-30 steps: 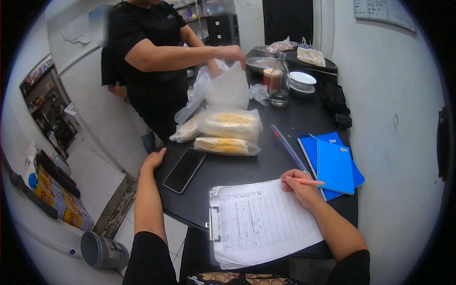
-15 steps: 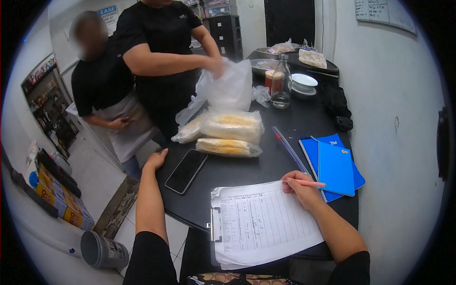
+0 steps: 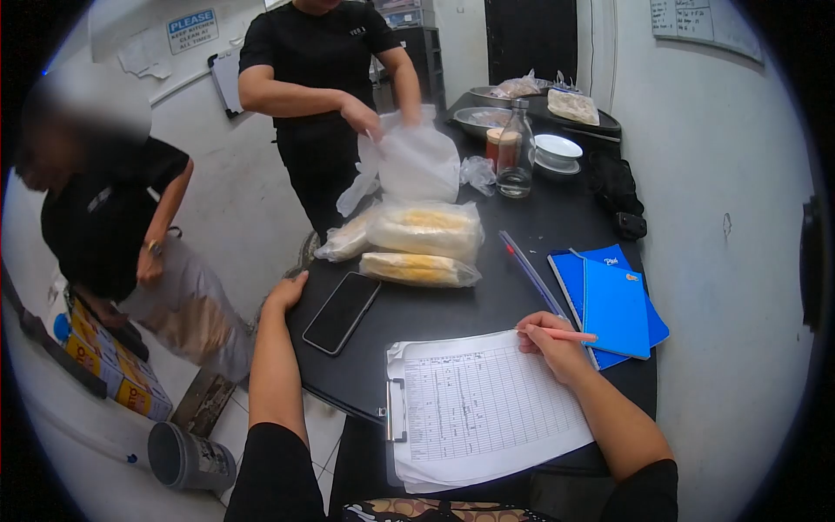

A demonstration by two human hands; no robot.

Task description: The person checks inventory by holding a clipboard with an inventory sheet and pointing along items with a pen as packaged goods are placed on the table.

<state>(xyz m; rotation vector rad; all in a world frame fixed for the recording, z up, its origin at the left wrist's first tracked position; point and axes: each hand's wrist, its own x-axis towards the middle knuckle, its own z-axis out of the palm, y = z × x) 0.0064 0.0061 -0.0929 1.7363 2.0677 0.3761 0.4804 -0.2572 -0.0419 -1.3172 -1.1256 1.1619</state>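
Note:
My right hand (image 3: 551,344) is closed around a pink pen (image 3: 571,335) at the upper right of a printed form (image 3: 487,409). The form's sheets are on a clipboard (image 3: 396,409) at the table's front edge, the metal clip facing left. My left hand (image 3: 285,292) rests at the table's left edge, holding nothing, its thumb stretched out and the other fingers partly hidden. A dark-screened phone (image 3: 342,313) lies just right of it. Beyond the phone are clear plastic packs of yellowish-white food (image 3: 422,228). Blue notebooks (image 3: 616,300) and a long clear-blue strip (image 3: 532,274) lie beyond my right hand.
Across the table, a co-worker (image 3: 326,78) has both hands at a white plastic bag (image 3: 420,161). Another person (image 3: 122,209) is at the left. A glass bottle (image 3: 515,152), white bowls (image 3: 557,152) and metal basins stand farther back. A grey bin (image 3: 190,461) is on the floor.
The person at the left has moved farther left and nearer. The co-worker has shifted slightly, hands still at the plastic bag. My hands, the pen and the clipboard look the same.

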